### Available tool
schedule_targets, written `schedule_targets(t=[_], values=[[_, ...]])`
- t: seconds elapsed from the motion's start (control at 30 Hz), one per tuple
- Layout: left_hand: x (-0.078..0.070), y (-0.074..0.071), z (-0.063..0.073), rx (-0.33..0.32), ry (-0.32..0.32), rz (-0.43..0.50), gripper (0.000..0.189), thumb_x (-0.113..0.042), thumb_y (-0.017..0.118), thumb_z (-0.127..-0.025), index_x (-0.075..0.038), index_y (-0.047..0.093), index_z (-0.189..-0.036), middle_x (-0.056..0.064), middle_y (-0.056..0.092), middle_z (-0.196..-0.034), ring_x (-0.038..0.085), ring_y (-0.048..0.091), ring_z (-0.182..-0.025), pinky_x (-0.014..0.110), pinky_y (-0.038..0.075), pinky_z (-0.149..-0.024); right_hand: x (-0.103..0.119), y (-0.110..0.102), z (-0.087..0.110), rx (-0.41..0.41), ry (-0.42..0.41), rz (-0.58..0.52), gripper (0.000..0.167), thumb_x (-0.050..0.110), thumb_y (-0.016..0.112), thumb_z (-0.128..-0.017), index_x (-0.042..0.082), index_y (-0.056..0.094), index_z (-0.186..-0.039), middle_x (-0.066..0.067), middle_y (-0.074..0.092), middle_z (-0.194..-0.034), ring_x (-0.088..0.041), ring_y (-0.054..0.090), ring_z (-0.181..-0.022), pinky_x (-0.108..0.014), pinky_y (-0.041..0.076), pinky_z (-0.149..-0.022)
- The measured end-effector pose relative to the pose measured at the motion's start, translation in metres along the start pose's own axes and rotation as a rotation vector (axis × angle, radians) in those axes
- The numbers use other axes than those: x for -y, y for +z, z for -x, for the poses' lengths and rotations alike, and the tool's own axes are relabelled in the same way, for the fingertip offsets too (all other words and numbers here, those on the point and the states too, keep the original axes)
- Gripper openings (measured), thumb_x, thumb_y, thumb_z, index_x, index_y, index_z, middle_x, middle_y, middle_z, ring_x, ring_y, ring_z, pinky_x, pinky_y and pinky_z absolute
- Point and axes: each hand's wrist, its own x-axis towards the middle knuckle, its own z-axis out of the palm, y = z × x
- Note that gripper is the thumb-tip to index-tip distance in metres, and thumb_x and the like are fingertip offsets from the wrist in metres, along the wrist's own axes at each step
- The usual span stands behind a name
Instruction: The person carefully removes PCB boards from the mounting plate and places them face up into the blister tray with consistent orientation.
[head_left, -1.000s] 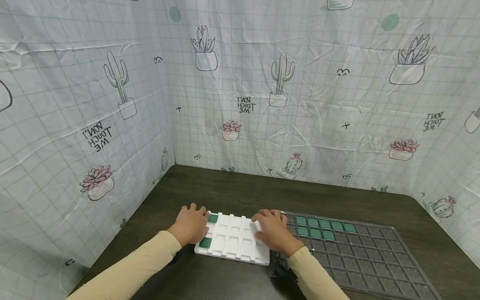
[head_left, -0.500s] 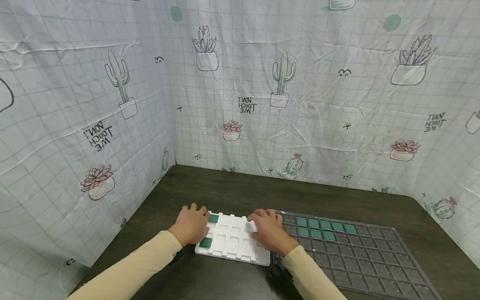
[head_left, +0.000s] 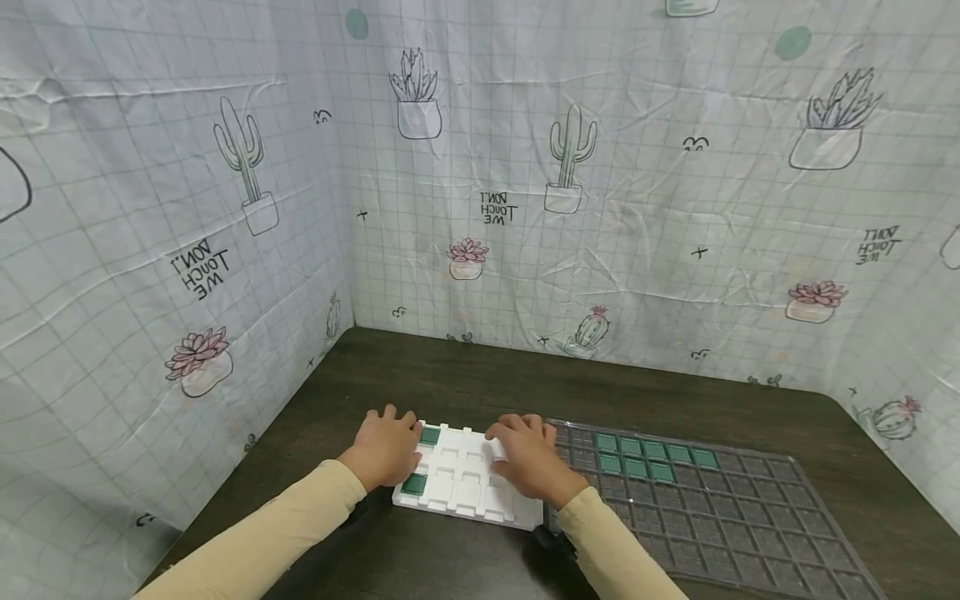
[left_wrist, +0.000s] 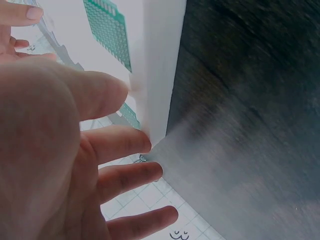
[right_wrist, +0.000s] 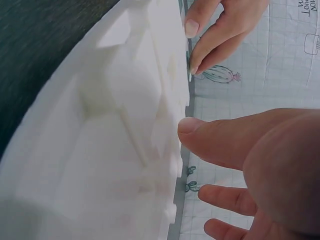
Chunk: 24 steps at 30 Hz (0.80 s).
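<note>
A white compartmented tray lies on the dark table, with one green perforated circuit board in its far left slot and another green board in its near left slot. My left hand rests at the tray's left end; in the left wrist view its thumb and index finger touch the white side wall and the other fingers extend past it. Over the right part of the tray hovers my right hand, thumb apart from the fingers. Nothing shows in its grasp; its index finger is hidden in the right wrist view.
Right of the white tray lies a large clear-dark plastic tray divided into a grid, with several green boards in its far rows. A cactus-print cloth hangs behind and beside the table.
My right hand has slid left, from the white tray's right edge to farther over its slots. The left hand stays in place at the tray's left end.
</note>
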Motion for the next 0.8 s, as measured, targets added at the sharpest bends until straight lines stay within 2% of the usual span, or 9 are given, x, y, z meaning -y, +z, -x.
schedule_targets(t=[0.8], values=[[0.001,0.0,0.0,0.001,0.008,0.006,0.056,-0.049,0.06,-0.093,-0.014,0.059,-0.136,0.006,0.058,-0.137,0.038,0.052,-0.126,0.055,0.045,-0.103,0.007,0.008,-0.012,0.044,-0.016,-0.023,0.033,0.021,0.073,-0.089,0.017,0.064,-0.12,-0.01,0.053,-0.137,-0.035,0.039,-0.121,-0.055,0.028,-0.089]])
